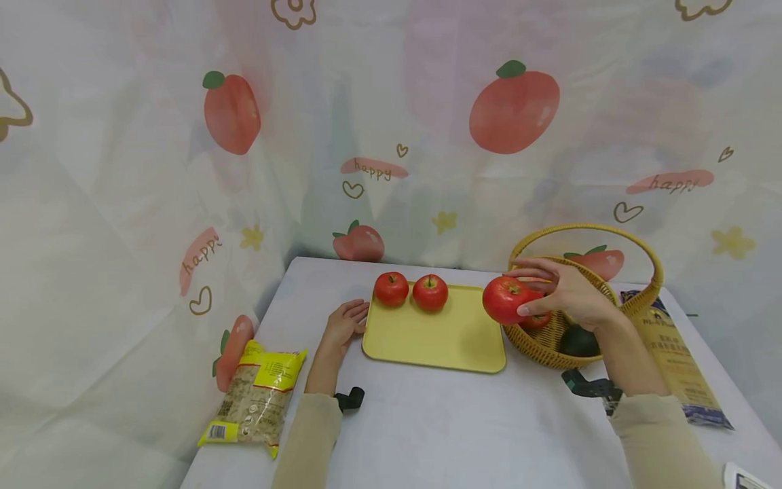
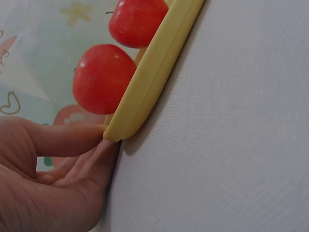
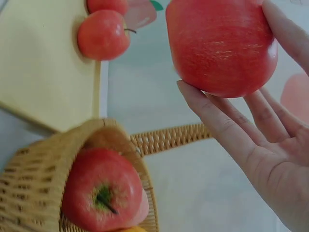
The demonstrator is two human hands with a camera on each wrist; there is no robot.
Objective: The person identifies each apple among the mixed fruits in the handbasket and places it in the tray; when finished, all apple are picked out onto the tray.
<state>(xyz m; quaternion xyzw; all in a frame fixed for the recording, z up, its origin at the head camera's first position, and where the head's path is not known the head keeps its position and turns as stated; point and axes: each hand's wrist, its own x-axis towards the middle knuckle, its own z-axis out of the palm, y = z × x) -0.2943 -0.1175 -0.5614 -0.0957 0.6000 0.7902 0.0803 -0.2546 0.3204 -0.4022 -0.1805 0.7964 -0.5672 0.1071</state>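
My right hand [image 1: 574, 293] holds a red apple [image 1: 506, 299] between thumb and fingers, above the left rim of a wicker basket [image 1: 531, 350]. In the right wrist view, another apple [image 3: 102, 191] lies inside that basket. A dark green, rounded thing [image 1: 578, 341] is also in it, partly hidden by the wrist. My left hand [image 1: 343, 326] is at the left edge of a yellow tray [image 1: 427, 346]. Its thumb and fingers [image 2: 72, 140] pinch the tray's corner in the left wrist view. Two red apples, one left [image 1: 391, 289] and one right [image 1: 430, 293], sit along the tray's back edge.
A yellow-and-clear bag [image 1: 256, 397] lies at the table's left side. To the right, a tan and dark blue packet [image 1: 684, 367] lies partly behind the right forearm. The basket's tall handle [image 1: 586, 227] arches above it. A printed cloth [image 1: 427, 136] hangs behind the table.
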